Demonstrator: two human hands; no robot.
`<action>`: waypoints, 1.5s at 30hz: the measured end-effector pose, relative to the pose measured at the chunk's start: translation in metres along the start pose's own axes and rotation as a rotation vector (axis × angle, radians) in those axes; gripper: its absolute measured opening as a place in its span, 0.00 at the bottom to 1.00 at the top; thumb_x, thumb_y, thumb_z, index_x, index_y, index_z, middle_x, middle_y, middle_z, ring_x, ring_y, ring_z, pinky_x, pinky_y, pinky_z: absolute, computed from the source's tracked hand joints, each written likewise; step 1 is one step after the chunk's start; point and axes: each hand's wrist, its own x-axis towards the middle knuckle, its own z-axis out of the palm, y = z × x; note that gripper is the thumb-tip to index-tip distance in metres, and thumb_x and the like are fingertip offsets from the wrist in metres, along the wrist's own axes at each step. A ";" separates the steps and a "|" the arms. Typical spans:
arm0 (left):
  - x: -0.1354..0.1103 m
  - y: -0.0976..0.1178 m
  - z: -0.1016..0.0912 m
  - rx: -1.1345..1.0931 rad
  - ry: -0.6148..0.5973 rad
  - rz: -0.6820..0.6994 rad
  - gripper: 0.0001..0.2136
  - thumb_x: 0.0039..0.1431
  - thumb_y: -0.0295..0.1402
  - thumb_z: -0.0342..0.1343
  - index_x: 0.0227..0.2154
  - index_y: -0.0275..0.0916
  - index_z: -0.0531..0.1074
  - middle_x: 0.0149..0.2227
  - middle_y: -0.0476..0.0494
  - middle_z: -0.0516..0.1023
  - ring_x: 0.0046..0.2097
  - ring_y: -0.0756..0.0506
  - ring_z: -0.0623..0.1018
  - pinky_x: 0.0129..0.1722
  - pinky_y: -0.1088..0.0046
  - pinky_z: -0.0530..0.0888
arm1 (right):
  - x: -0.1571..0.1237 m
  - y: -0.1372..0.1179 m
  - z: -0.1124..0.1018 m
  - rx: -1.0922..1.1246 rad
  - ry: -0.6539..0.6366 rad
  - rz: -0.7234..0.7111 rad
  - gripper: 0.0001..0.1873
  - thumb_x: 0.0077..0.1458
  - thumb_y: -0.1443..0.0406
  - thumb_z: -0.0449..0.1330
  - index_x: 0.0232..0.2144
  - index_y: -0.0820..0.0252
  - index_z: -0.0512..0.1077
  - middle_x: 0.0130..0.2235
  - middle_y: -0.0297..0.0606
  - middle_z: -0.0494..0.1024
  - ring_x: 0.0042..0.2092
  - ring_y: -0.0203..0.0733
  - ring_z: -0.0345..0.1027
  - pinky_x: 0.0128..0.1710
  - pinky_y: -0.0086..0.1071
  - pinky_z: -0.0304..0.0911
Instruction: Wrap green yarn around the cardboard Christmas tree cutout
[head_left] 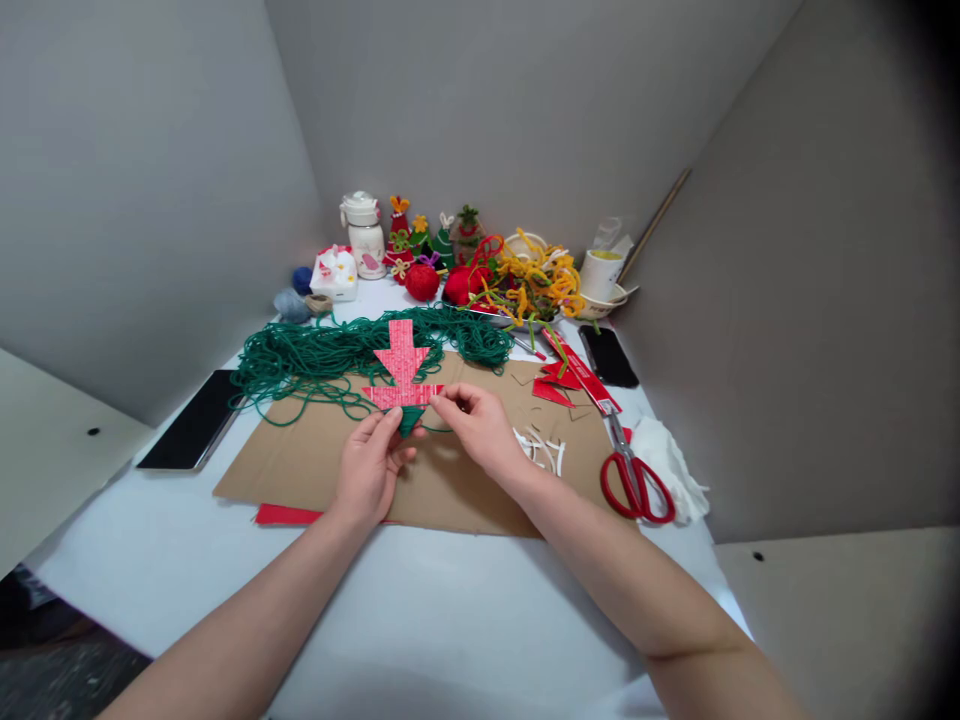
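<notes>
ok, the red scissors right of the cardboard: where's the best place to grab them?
Take the scissors by the red handle loops, coming from the near side. They lie flat, blades together and pointing away, with the loops toward the person and nearest the right hand. A tissue crowds the right edge, so probably come in slightly from the left.

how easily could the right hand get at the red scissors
Probably yes: the red scissors lie uncovered just beyond the right hand, nothing between them but white scraps, though that hand is pinching the red paper tree.
</notes>
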 end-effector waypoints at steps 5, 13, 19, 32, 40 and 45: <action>0.001 0.003 0.000 -0.028 0.043 0.016 0.09 0.47 0.35 0.62 0.31 0.36 0.73 0.28 0.50 0.78 0.28 0.53 0.77 0.22 0.83 0.71 | 0.000 0.002 0.001 0.027 -0.054 0.018 0.15 0.48 0.56 0.61 0.30 0.63 0.73 0.28 0.34 0.72 0.29 0.33 0.61 0.30 0.27 0.57; 0.001 0.004 -0.001 -0.041 0.071 0.029 0.10 0.45 0.35 0.63 0.30 0.37 0.72 0.27 0.51 0.77 0.28 0.53 0.76 0.22 0.84 0.70 | -0.002 0.003 -0.002 -0.052 -0.062 -0.012 0.11 0.48 0.58 0.60 0.28 0.62 0.73 0.27 0.34 0.73 0.28 0.33 0.61 0.29 0.27 0.57; 0.003 0.003 -0.003 -0.089 0.029 -0.004 0.10 0.47 0.34 0.63 0.31 0.37 0.72 0.27 0.51 0.77 0.27 0.54 0.76 0.20 0.85 0.70 | 0.000 0.005 -0.002 -0.053 -0.053 -0.023 0.12 0.49 0.58 0.60 0.29 0.62 0.72 0.27 0.33 0.72 0.28 0.33 0.61 0.29 0.27 0.57; -0.005 0.018 -0.005 -0.677 -0.312 -0.652 0.04 0.59 0.29 0.49 0.29 0.36 0.64 0.23 0.52 0.65 0.22 0.59 0.68 0.15 0.95 0.65 | 0.001 -0.004 -0.007 -0.078 -0.129 -0.138 0.07 0.50 0.62 0.60 0.30 0.60 0.73 0.33 0.35 0.75 0.35 0.36 0.65 0.36 0.30 0.59; -0.014 0.010 -0.010 -0.735 -0.483 -0.642 0.10 0.50 0.22 0.57 0.25 0.40 0.60 0.20 0.55 0.62 0.19 0.59 0.66 0.12 0.97 0.60 | -0.002 -0.009 -0.005 -0.060 -0.153 -0.113 0.07 0.50 0.62 0.60 0.30 0.60 0.73 0.32 0.34 0.75 0.35 0.36 0.65 0.37 0.30 0.60; -0.017 0.011 -0.009 -0.710 -0.593 -0.674 0.17 0.42 0.22 0.63 0.23 0.40 0.57 0.17 0.56 0.61 0.17 0.59 0.65 0.09 0.96 0.57 | -0.002 -0.008 -0.004 -0.025 -0.190 -0.048 0.08 0.50 0.62 0.60 0.30 0.61 0.73 0.30 0.33 0.74 0.33 0.34 0.64 0.35 0.29 0.59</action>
